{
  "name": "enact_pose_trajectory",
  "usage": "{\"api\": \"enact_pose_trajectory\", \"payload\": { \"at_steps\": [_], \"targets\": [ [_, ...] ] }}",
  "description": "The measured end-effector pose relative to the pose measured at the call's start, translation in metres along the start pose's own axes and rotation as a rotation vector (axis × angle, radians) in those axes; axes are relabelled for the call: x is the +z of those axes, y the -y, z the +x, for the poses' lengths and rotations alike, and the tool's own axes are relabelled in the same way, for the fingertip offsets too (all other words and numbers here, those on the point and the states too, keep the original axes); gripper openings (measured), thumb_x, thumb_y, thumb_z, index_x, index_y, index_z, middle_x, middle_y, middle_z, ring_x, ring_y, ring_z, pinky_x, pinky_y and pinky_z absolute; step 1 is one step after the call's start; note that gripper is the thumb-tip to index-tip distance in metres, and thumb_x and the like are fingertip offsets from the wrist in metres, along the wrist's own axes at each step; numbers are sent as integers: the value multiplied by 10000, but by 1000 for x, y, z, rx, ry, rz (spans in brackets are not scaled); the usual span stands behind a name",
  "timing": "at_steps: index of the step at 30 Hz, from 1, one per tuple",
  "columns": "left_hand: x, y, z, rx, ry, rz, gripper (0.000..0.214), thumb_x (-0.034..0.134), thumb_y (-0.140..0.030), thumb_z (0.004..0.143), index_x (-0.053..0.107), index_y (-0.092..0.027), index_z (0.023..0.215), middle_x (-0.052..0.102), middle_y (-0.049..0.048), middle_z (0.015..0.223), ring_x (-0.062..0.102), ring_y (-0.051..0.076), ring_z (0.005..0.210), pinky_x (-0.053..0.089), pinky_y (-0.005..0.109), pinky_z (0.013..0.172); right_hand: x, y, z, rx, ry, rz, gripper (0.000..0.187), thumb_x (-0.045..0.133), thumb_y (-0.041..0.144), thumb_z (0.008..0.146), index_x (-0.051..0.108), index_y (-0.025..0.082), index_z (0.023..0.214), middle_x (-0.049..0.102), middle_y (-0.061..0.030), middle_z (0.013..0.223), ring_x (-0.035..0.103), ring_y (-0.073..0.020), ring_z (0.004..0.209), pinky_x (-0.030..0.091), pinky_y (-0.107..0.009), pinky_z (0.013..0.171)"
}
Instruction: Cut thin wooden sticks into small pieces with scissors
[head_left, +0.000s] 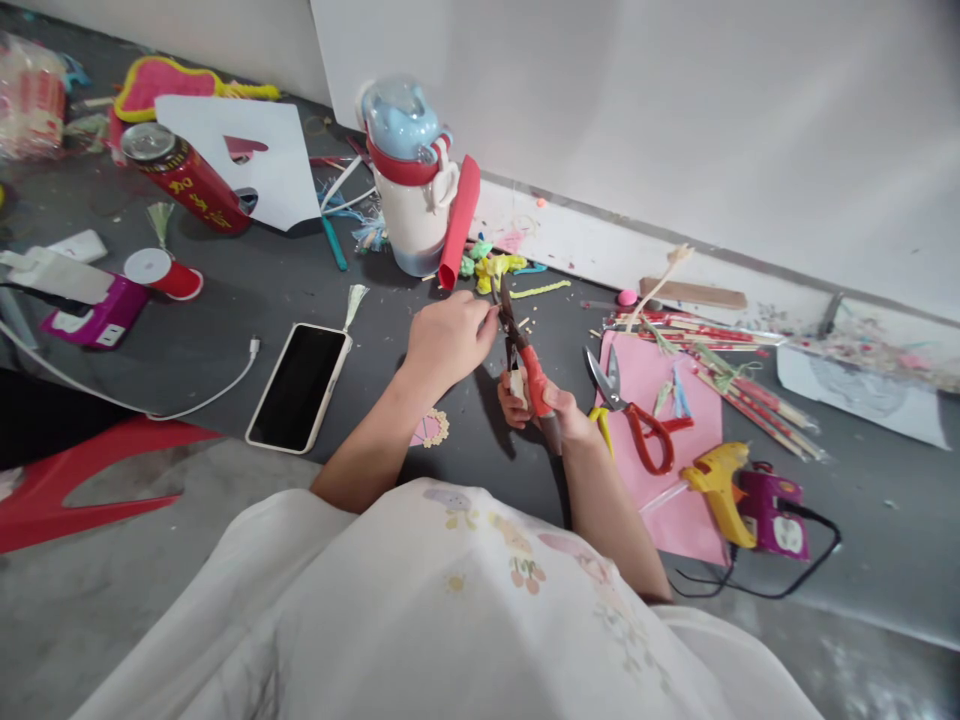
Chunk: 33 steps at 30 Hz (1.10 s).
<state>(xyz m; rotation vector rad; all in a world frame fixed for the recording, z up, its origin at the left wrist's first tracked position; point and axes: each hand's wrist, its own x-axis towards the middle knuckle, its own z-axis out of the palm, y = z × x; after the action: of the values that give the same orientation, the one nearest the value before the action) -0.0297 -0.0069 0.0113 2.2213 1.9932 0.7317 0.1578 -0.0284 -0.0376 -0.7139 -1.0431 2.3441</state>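
Observation:
My right hand (547, 408) is closed round the handles of shears (529, 365), which have dark blades and a red grip and point away from me. My left hand (452, 338) is closed in a pinch by the blade tips; what its fingers hold is too small to make out. Below the left wrist lies a pink disc (430, 428) edged with small pale pieces. Beyond the blades sit yellow clay-like lumps (495, 270) and a yellow strip (540, 288). Red-handled scissors (637, 420) rest on pink sheets (686, 515) to the right.
A bottle (409, 205) and a rolled red sheet (460, 220) stand by the back wall. At left are a phone (298, 388), a tilted red can (187, 180) and a thread spool (166, 275). A yellow glue gun (720, 490) with a black cord and bundled sticks (757, 400) lie right.

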Motion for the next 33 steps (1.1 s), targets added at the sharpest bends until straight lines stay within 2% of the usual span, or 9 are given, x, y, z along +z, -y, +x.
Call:
{"api": "enact_pose_trajectory", "payload": {
  "at_steps": [8,16,20,23,28,33],
  "targets": [
    [0,0,0,-3,12,40,338,403,-346,917,654,-178,763,611,63,741,553,158,623,279,311,524,-1,1,1,15,-36,-61,532,660,637,597,476,228,883,363,15,739,276,-84,543,219,-236,448],
    [-8,-4,1,-87,105,48,343,374,-343,927,632,-179,773,627,54,785,583,159,698,299,297,560,-3,1,-1,9,24,22,545,666,645,609,485,220,898,323,28,700,211,-78,543,186,-231,446],
    [-8,-2,2,-79,103,5,323,390,-331,924,610,-189,735,628,40,750,578,155,689,277,302,559,-3,3,-1,28,31,56,658,571,790,575,509,216,889,292,28,674,188,-84,527,153,-245,437],
    [-8,-1,3,-91,105,-11,325,393,-334,922,596,-190,712,624,35,729,568,151,666,262,307,554,-1,5,0,91,1,70,639,507,809,614,514,220,863,294,20,660,192,-90,513,134,-266,451],
    [-8,-1,3,-101,108,-13,320,407,-335,914,583,-188,691,623,35,721,563,152,657,254,309,553,-3,5,-1,73,-20,62,580,594,738,629,529,221,883,324,5,692,201,-99,537,123,-277,478],
    [-8,0,3,-112,122,-9,319,405,-337,913,589,-186,701,619,46,724,564,159,658,273,302,564,-5,5,-4,54,-11,30,602,636,713,617,512,223,944,341,9,719,239,-87,541,139,-265,478]
  ]
}}
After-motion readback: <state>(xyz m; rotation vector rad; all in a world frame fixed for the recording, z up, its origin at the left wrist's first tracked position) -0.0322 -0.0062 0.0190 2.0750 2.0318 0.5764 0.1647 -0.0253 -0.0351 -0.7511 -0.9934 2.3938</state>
